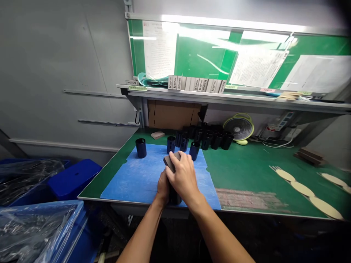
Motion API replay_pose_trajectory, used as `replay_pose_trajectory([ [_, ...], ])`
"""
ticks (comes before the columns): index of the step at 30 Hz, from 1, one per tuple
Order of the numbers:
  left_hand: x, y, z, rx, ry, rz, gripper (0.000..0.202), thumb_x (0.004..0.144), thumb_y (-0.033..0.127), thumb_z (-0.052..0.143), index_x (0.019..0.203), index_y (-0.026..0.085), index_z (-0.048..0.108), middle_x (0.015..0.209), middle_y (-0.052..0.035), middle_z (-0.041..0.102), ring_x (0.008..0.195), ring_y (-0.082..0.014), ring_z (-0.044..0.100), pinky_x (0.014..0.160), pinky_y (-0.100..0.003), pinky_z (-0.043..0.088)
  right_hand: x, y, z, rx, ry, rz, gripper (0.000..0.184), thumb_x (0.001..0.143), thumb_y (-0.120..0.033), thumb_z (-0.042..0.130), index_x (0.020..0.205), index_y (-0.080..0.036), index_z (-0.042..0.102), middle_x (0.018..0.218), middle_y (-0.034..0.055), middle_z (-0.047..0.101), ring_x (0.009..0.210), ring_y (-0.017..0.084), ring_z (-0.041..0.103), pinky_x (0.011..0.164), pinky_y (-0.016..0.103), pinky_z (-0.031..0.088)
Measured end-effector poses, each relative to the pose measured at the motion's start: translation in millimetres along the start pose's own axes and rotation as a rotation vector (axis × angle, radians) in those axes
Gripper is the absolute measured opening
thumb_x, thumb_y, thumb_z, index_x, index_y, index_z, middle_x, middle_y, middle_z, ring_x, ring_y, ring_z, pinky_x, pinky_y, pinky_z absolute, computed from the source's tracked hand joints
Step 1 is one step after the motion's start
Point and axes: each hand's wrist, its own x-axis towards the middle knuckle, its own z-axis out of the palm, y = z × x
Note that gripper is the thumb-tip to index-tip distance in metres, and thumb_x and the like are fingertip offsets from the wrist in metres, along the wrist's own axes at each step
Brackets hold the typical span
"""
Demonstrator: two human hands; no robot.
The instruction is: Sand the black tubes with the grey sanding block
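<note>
My right hand (pixel 183 175) is closed over a grey sanding block (pixel 170 161) and presses it onto a dark cylinder (pixel 174 197). My left hand (pixel 162 188) grips that cylinder from the left side, mostly hidden behind the right hand. Both hands sit above the blue mat (pixel 131 179) near the bench's front edge. One dark blue cylinder (pixel 140 148) stands alone at the mat's far left. Three more cylinders (pixel 183 143) stand just beyond my hands.
A cluster of several black cylinders (pixel 212 138) stands at the back of the green bench (pixel 246 171), beside a small fan (pixel 238 128). Oval beige pads (pixel 301 188) lie at right. Blue bins with plastic bags (pixel 41 219) sit left of the bench. A shelf (pixel 219 95) carries small boxes.
</note>
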Motion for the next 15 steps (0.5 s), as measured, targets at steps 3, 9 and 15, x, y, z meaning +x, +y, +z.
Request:
replay_pose_trajectory([
  [3, -2, 1, 4.4, 0.041, -0.075, 0.022, 0.014, 0.083, 0.034, 0.066, 0.081, 0.022, 0.072, 0.088, -0.0071, 0.074, 0.102, -0.0285, 0.066, 0.094, -0.036, 0.050, -22, 14, -4, 0.029, -0.016, -0.039, 0.054, 0.093, -0.028, 0.060, 0.147, -0.023, 0.052, 0.142, 0.0160, 0.051, 0.122, 0.034, 0.052, 0.100, 0.052, 0.050],
  [9, -15, 11, 14.4, -0.155, -0.200, -0.084, 0.048, 0.087, 0.060, 0.053, 0.079, 0.015, 0.066, 0.071, -0.0074, 0.068, 0.063, -0.0220, 0.066, 0.063, -0.032, 0.051, -84, 88, 12, 0.083, 0.091, 0.043, 0.060, 0.098, -0.034, 0.055, 0.155, -0.024, 0.038, 0.147, 0.0138, 0.052, 0.132, 0.030, 0.052, 0.105, 0.050, 0.050],
  [15, -49, 48, 6.1, -0.246, -0.063, -0.104, 0.048, 0.088, 0.063, 0.055, 0.080, 0.016, 0.063, 0.070, -0.0047, 0.065, 0.058, -0.0189, 0.063, 0.061, -0.031, 0.050, -36, 103, 46, 0.142, 0.099, 0.029, 0.056, 0.096, -0.047, 0.058, 0.144, -0.018, 0.055, 0.143, 0.0200, 0.055, 0.131, 0.038, 0.052, 0.105, 0.060, 0.044],
])
